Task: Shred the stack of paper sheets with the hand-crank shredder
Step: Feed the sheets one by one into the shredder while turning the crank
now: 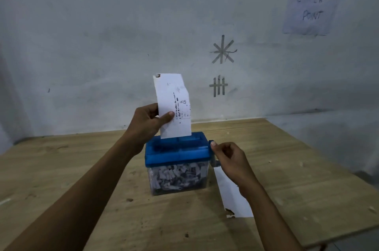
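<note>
A small hand-crank shredder stands mid-table, with a blue top (177, 151) and a clear bin (177, 179) full of paper shreds. A printed white sheet (174, 105) stands upright with its lower edge in the top slot. My left hand (148, 119) pinches this sheet by its left edge, thumb on the front. My right hand (230, 160) grips the blue crank (213, 155) on the shredder's right side. Another white sheet (233, 199) lies flat on the table right of the bin, partly under my right wrist.
The wooden table (82, 168) ends at a grey wall behind the shredder and drops off at its right edge. Small paper scraps lie scattered on the right part. A paper note (311, 8) and tape marks (222, 49) are on the wall.
</note>
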Available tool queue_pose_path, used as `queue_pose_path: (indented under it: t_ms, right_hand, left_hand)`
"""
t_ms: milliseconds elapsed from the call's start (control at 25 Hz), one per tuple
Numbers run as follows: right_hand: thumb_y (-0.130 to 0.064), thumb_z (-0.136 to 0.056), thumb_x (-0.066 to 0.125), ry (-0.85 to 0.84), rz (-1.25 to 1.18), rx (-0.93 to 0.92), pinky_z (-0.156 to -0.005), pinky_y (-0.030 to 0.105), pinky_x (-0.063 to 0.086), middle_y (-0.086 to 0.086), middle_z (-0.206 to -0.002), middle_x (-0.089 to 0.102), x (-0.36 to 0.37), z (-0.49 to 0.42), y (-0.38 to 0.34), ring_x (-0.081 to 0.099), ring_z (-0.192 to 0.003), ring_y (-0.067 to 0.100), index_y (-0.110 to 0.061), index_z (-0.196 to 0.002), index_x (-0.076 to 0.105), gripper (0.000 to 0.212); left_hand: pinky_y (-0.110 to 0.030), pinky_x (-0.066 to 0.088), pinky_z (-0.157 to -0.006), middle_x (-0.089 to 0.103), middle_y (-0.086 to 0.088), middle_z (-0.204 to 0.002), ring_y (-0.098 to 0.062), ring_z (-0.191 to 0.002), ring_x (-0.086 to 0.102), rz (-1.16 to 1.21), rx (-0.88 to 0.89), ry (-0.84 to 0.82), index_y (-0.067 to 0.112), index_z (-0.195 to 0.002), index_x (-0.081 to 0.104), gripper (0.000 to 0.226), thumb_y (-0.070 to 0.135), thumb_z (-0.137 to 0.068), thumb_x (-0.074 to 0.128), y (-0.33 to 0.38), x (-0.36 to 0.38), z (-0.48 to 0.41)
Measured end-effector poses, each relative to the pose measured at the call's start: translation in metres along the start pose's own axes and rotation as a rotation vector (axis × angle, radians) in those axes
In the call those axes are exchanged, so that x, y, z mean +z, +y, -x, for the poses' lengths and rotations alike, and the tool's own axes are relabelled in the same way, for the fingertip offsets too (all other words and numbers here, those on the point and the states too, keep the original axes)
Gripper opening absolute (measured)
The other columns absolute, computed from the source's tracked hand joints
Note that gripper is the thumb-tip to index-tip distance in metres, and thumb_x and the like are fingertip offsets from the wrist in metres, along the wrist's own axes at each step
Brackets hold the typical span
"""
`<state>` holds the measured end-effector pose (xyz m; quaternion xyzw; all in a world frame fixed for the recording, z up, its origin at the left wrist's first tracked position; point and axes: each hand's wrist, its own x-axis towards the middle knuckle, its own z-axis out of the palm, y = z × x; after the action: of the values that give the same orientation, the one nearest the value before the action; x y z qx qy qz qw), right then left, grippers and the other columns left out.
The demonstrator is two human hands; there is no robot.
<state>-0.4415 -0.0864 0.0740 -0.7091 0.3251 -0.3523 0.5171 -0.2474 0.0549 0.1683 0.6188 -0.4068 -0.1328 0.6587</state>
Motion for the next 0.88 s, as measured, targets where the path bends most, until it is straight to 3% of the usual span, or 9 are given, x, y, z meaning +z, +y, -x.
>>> queue_pose_path:
  t_ms: [120,240,360,560,720,880]
  right_hand:
    - [-0.077,-0.072,0.064,-0.037,-0.002,0.001,-0.098,0.036,0.053,-0.008,-0.116,0.067,0.012,-0.002,0.007,0.062,-0.111,0.009,-0.026,-0.114,0.062,0.066]
    - [-0.074,-0.077,0.062,-0.071,-0.003,-0.003,-0.085,0.026,0.053,-0.01,-0.111,0.068,0.02,0.002,0.004,0.063,-0.103,0.004,-0.027,-0.118,0.061,0.062]
    - [-0.074,-0.079,0.06,-0.058,-0.002,-0.008,-0.079,0.024,0.051,-0.011,-0.108,0.068,0.021,0.004,0.004,0.064,-0.099,0.002,-0.028,-0.117,0.06,0.059]
    - [-0.077,-0.076,0.059,-0.055,0.002,0.0,-0.087,0.03,0.054,-0.01,-0.105,0.069,0.022,0.006,0.005,0.064,-0.099,0.006,-0.028,-0.112,0.061,0.06]
    - [-0.076,-0.076,0.058,-0.071,0.001,0.011,-0.08,0.025,0.051,-0.01,-0.106,0.068,0.021,0.007,0.002,0.062,-0.099,0.003,-0.027,-0.113,0.062,0.061]
    - [-0.084,-0.07,0.06,-0.065,0.004,0.017,-0.089,0.032,0.054,-0.011,-0.105,0.07,0.019,0.005,0.004,0.065,-0.101,0.006,-0.029,-0.109,0.064,0.067]
  left_hand:
    - [-0.017,0.058,-0.072,0.073,0.011,-0.106,-0.007,-0.098,0.069,-0.026,-0.014,0.019,0.015,-0.118,0.07,0.027,0.013,-0.091,0.071,-0.011,-0.014,-0.001]
    - [-0.017,0.057,-0.069,0.073,0.012,-0.106,-0.009,-0.099,0.069,-0.047,-0.036,0.02,0.014,-0.12,0.071,0.029,0.015,-0.091,0.071,-0.024,-0.02,-0.001]
    - [-0.023,0.06,-0.075,0.074,0.006,-0.111,-0.015,-0.101,0.07,-0.042,-0.041,0.027,0.012,-0.122,0.07,0.032,0.018,-0.091,0.071,-0.031,-0.018,-0.001]
    - [-0.024,0.061,-0.075,0.074,0.003,-0.111,-0.015,-0.1,0.071,-0.011,-0.033,0.009,0.011,-0.12,0.07,0.03,0.017,-0.09,0.071,-0.029,-0.01,-0.004]
    - [-0.022,0.06,-0.074,0.074,0.006,-0.109,-0.012,-0.098,0.071,-0.026,-0.037,0.009,0.012,-0.12,0.07,0.03,0.016,-0.09,0.071,-0.032,-0.011,-0.004]
    - [-0.025,0.061,-0.077,0.075,0.008,-0.107,-0.012,-0.097,0.072,-0.014,-0.063,0.016,0.015,-0.119,0.071,0.029,0.018,-0.09,0.071,-0.035,-0.013,0.001]
